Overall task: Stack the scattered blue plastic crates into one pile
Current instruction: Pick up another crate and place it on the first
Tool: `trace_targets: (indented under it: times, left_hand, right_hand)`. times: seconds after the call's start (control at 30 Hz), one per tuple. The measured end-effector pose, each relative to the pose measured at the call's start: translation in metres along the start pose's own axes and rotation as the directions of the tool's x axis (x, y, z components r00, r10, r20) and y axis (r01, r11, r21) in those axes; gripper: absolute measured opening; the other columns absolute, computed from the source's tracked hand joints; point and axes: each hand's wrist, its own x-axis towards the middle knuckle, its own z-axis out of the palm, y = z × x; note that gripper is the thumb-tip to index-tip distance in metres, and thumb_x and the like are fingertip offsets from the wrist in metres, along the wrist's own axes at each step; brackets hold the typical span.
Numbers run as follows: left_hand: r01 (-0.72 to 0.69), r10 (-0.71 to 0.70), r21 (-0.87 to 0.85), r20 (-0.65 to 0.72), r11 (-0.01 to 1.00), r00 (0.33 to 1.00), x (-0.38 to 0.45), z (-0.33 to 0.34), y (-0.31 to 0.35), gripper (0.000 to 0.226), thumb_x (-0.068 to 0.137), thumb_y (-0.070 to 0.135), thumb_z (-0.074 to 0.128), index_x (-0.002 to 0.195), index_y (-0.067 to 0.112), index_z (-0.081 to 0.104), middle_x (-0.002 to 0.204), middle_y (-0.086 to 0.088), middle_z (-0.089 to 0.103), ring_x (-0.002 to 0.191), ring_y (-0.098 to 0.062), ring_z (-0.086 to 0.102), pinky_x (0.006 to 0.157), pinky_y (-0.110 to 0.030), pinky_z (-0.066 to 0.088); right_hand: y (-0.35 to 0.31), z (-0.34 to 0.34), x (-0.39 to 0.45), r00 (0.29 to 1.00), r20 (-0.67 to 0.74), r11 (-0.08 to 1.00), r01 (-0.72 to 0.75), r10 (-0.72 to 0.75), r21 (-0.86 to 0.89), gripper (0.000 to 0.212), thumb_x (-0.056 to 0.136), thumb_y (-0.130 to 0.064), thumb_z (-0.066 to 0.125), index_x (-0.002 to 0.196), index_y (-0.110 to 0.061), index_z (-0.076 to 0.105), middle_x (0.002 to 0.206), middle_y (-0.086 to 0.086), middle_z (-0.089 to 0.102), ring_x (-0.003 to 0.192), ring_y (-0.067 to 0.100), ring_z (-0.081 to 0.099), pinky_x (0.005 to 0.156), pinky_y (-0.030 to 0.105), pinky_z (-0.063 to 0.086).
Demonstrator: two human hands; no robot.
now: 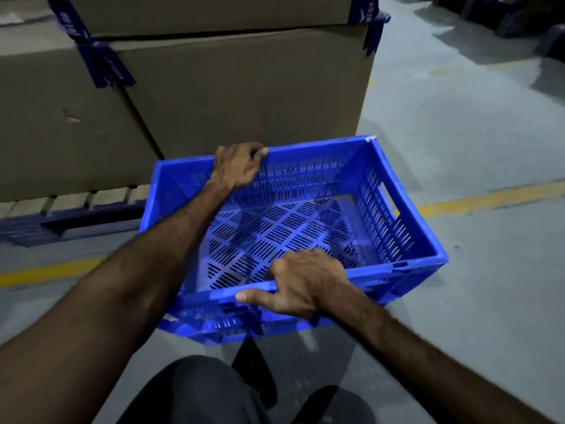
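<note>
Knees (195,390) in dark trousers show just below the blue crate (397,209). Right hand (305,283) has its grip curled over the crate's near rim. Left hand (237,166) has its grip wrapped on the far rim. Behind the crate stand big cardboard boxes (244,93).

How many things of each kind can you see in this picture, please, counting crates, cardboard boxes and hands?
Blue crate: 1
Cardboard boxes: 3, a lower box, an upper box, and a left box
Hands on the crate rim: 2, left hand, right hand
Total: 6
</note>
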Motion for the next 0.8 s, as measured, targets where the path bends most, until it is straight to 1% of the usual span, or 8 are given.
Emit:
trace_targets:
  times: [0.13, 0.27, 0.37, 0.5, 0.57, 0.67, 0.73, 0.8]
  left_hand:
    - [0.041, -0.037, -0.031, 0.112, 0.999, 0.993, 0.0, -0.01, 0.0, 0.045, 0.104, 0.054, 0.036, 0.134, 0.035, 0.063, 0.131, -0.004, 0.07, 0.124, -0.031, 0.061, 0.108, -0.043, 0.036]
    - [0.012, -0.011, -0.002, 0.198, 1.0, 0.98, -0.011, -0.022, -0.004, 0.063, 0.103, 0.054, 0.045, 0.159, 0.028, 0.033, 0.162, -0.01, 0.039, 0.153, -0.03, 0.028, 0.122, -0.048, 0.022]
    - [-0.007, -0.002, 0.087, 0.098, 0.996, 0.995, -0.038, -0.039, -0.02, 0.08, 0.096, 0.054, 0.058, 0.161, 0.019, 0.027, 0.164, -0.011, 0.034, 0.155, -0.031, 0.022, 0.124, -0.054, 0.019]
    - [0.074, -0.062, 0.134, -0.094, 0.988, 0.994, -0.092, -0.069, -0.065, 0.073, 0.089, 0.046, 0.069, 0.151, 0.014, 0.046, 0.148, -0.02, 0.051, 0.142, -0.039, 0.04, 0.115, -0.053, 0.035]
    - [0.212, -0.204, 0.11, -0.075, 0.971, 0.976, -0.115, -0.078, -0.09, 0.076, 0.086, 0.048, 0.07, 0.148, 0.013, 0.045, 0.139, -0.028, 0.054, 0.131, -0.047, 0.046, 0.108, -0.055, 0.042]
    - [0.481, -0.476, -0.063, 0.083, 0.874, 0.876, -0.144, -0.078, -0.102, 0.075, 0.079, 0.047, 0.072, 0.137, 0.014, 0.039, 0.128, -0.031, 0.055, 0.121, -0.051, 0.053, 0.098, -0.054, 0.048]
    - [0.587, -0.561, -0.157, 0.179, 0.794, 0.808, -0.157, -0.072, -0.096, 0.069, 0.08, 0.035, 0.078, 0.131, 0.011, 0.038, 0.125, -0.027, 0.057, 0.117, -0.048, 0.056, 0.09, -0.048, 0.048]
    - [0.636, -0.601, -0.189, 0.215, 0.748, 0.77, -0.162, -0.067, -0.092, 0.061, 0.083, 0.026, 0.076, 0.131, 0.013, 0.039, 0.123, -0.023, 0.059, 0.112, -0.046, 0.06, 0.08, -0.044, 0.045]
  right_hand:
    - [0.002, 0.007, 0.001, 0.999, -0.039, 1.0, -0.024, 0.024, 0.012, 0.088, 0.073, -0.1, 0.021, 0.073, -0.019, 0.053, 0.094, 0.008, 0.068, 0.088, 0.032, 0.061, 0.075, 0.043, 0.038]
    - [0.001, 0.005, -0.006, 0.977, -0.213, 0.996, 0.027, -0.008, 0.086, 0.078, 0.079, -0.093, 0.031, 0.091, -0.025, 0.068, 0.087, -0.002, 0.071, 0.088, 0.026, 0.066, 0.073, 0.039, 0.05]
    - [0.019, -0.009, -0.008, 0.941, -0.338, 0.943, 0.091, 0.023, 0.319, 0.052, 0.09, -0.073, 0.047, 0.096, -0.028, 0.073, 0.094, -0.012, 0.075, 0.089, 0.012, 0.068, 0.079, 0.038, 0.056]
    - [0.092, -0.037, -0.004, 0.801, -0.582, 0.975, -0.014, 0.143, 0.22, 0.036, 0.093, -0.054, 0.054, 0.111, -0.027, 0.071, 0.116, -0.004, 0.071, 0.111, 0.022, 0.065, 0.094, 0.041, 0.052]
    - [0.131, -0.05, -0.005, 0.788, -0.55, 0.961, -0.216, 0.276, 0.174, 0.048, 0.091, -0.049, 0.06, 0.132, -0.026, 0.06, 0.132, 0.007, 0.061, 0.122, 0.032, 0.057, 0.1, 0.046, 0.049]
    - [0.173, -0.049, -0.01, 0.774, -0.302, 0.831, -0.509, 0.556, 0.224, 0.08, 0.088, -0.047, 0.067, 0.154, -0.026, 0.028, 0.143, 0.019, 0.048, 0.129, 0.041, 0.05, 0.101, 0.052, 0.046]
    - [0.183, -0.04, -0.01, 0.756, -0.171, 0.759, -0.558, 0.631, 0.334, 0.087, 0.085, -0.044, 0.069, 0.153, -0.03, 0.017, 0.132, 0.023, 0.055, 0.119, 0.044, 0.058, 0.095, 0.052, 0.048]
    - [0.189, -0.033, -0.006, 0.753, -0.156, 0.728, -0.527, 0.639, 0.438, 0.077, 0.084, -0.036, 0.067, 0.146, -0.03, 0.02, 0.114, 0.021, 0.062, 0.1, 0.043, 0.063, 0.084, 0.046, 0.05]
